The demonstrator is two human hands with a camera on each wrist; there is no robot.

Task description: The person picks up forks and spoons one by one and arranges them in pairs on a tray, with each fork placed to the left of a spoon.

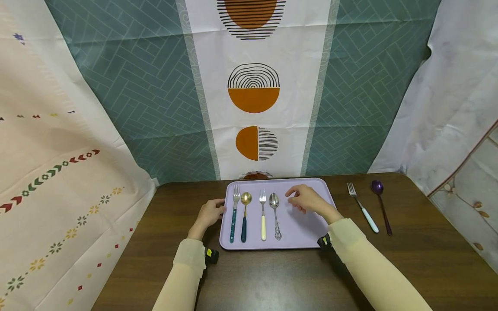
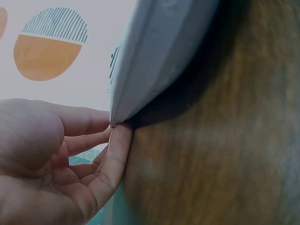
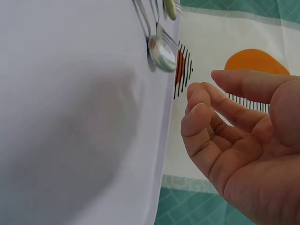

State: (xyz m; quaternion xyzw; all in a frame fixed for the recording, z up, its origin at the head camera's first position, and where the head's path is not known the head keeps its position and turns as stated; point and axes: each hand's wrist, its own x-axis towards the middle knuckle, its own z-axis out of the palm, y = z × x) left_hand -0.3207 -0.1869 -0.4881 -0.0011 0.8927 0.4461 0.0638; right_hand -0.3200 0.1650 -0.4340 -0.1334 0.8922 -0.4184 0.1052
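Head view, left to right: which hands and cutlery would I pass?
Left hand, teal-handled fork, gold-bowled spoon, cream-handled fork, ornate silver spoon, right hand, white-handled fork, purple spoon.

One far view, two near
The head camera faces forward and down over the tray [image 1: 307,233]; wrist cameras look closely past left hand [image 2: 51,173] and right hand [image 3: 251,154]; all share tray and backdrop cloth [image 1: 249,119].

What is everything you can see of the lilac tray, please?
The lilac tray is a rounded rectangle with a raised rim, smooth and seemingly plastic. It lies on the brown table, bearing two forks and two spoons toward its left. The left hand pinches its left edge; the right hand hovers above it.
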